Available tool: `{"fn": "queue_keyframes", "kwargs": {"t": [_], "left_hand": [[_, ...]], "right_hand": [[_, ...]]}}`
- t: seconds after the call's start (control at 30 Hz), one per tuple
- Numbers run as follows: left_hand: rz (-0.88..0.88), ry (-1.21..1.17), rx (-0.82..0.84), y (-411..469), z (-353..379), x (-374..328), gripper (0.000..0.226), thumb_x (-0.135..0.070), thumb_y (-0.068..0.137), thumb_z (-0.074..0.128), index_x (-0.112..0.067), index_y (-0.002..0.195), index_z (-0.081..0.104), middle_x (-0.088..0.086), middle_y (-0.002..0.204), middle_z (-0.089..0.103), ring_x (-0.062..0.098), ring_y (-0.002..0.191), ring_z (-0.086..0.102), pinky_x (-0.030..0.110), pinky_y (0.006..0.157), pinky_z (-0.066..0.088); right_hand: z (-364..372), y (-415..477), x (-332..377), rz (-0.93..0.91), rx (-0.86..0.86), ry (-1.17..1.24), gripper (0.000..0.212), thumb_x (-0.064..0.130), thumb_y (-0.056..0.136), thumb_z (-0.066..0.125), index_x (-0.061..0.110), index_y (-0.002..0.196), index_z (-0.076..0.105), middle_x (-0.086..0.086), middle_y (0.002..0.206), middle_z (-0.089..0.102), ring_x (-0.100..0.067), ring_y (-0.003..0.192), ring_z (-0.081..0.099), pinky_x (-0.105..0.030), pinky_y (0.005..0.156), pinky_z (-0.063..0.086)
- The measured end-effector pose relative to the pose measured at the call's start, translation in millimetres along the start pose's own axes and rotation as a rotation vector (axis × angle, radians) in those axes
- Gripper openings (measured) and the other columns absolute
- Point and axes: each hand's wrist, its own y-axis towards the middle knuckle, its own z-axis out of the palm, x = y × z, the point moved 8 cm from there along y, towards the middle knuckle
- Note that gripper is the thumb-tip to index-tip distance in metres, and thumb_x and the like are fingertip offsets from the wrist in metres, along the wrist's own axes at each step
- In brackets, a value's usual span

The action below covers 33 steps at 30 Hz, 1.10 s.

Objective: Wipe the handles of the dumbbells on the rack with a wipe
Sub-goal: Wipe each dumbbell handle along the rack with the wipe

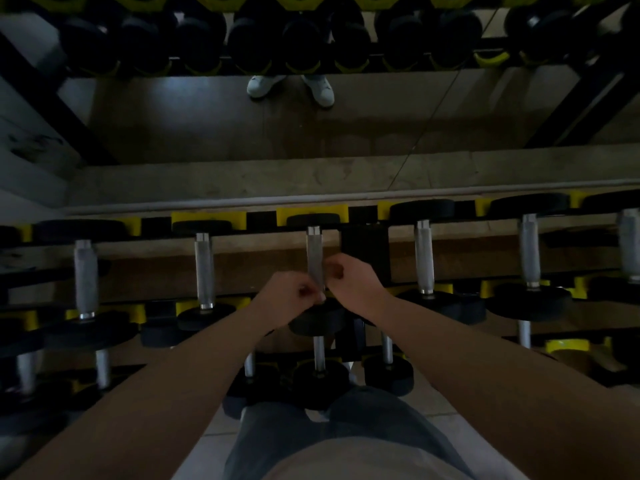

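Steel knurled handle of the centre dumbbell is the one being worked on. It sits on the rack's upper tier and runs straight away from the person. One black head is at its far end in a yellow cradle, and the other head is at its near end.

Both hands meet at the near end of that handle. The left hand is just left of it, fingers curled in, fingertips bunched against the handle's base. The right hand is just right of it, fingers curled, knuckles touching the handle's side. The frame is too dark and blurred to tell whether either hand pinches a wipe or grips the bare steel. The wipe itself can't be resolved.

Left of the handle is a second handle, and further left a thicker one. To its right are two more, one near and one further out. All are parallel and well apart.

Nearer the person than the handle, a lower tier holds smaller dumbbells, also black-headed. Grey trousers show below those, over pale floor tile.

Beyond the handle, a pair of white shoes stands on brown floor under another row of black dumbbells.
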Motion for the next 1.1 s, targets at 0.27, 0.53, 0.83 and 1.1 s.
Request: {"fn": "queue_keyframes", "kwargs": {"t": [0.27,0.53,0.83,1.1], "left_hand": [[-0.299,-0.740,-0.323,34,-29,34,0.012,-0.018,0.099,0.059,-0.021,0.107,0.068,-0.002,0.101,0.071,0.008,0.087,0.065,0.027,0.085,0.051],[-0.403,-0.447,0.127,30,15,49,0.014,-0.010,0.092,0.059,-0.015,0.089,0.071,0.007,0.072,0.061,0.017,0.061,0.051,0.028,0.054,0.038],[-0.420,-0.678,0.150,49,10,41,0.034,0.001,0.094,0.044,-0.018,0.107,0.069,0.010,0.073,0.055,0.015,0.057,0.041,0.023,0.047,0.031],[-0.521,-1.132,0.043,62,2,39,0.035,0.006,0.098,0.036,-0.013,0.096,0.065,-0.002,0.069,0.054,0.005,0.051,0.038,0.017,0.040,0.023]], "right_hand": [[-10,-1,-7,0.069,0.010,0.038,0.029,0.027,0.103,0.049,0.029,0.130,0.058,0.005,0.113,0.064,-0.010,0.084,0.064,-0.018,0.059,0.048],[-3,0,-24,0.139,0.146,-0.078,0.032,0.024,0.098,0.053,0.026,0.128,0.063,0.003,0.120,0.065,-0.015,0.104,0.063,-0.032,0.089,0.055],[-5,2,-30,0.152,0.150,-0.015,0.029,0.023,0.099,0.055,0.028,0.125,0.064,0.006,0.116,0.064,-0.012,0.102,0.062,-0.028,0.088,0.053],[-2,2,-37,0.174,0.204,-0.006,0.029,0.023,0.098,0.056,0.026,0.126,0.064,0.005,0.115,0.064,-0.013,0.102,0.062,-0.022,0.080,0.049]]}}
